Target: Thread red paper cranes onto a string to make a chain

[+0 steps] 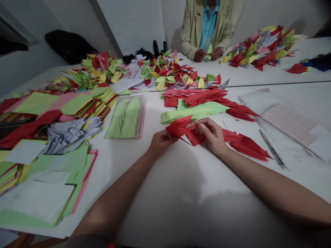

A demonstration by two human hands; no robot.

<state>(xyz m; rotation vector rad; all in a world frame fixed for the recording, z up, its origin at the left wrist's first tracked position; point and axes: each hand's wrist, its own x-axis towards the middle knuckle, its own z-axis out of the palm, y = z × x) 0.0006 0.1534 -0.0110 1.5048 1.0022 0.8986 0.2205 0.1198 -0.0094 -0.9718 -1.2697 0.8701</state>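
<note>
Over the white table, a piece of folded red paper with pointed ends is held up between my hands. My left hand grips its left side, thumb and fingers closed on it. Thumb and forefinger of my right hand pinch the pointed tip at its right. Below the right fingers shows more red paper; whether that is held or lies on the table, I cannot tell. Folded red pieces fan out beyond my right hand. Just behind my hands lie light green folded strips and a stack of red ones.
Left of my hands lies a clear packet of green folded paper. Stacked coloured sheets fill the left side. Heaps of folded pieces stand behind. A pen and a printed sheet lie right. Opposite, a person holds green paper.
</note>
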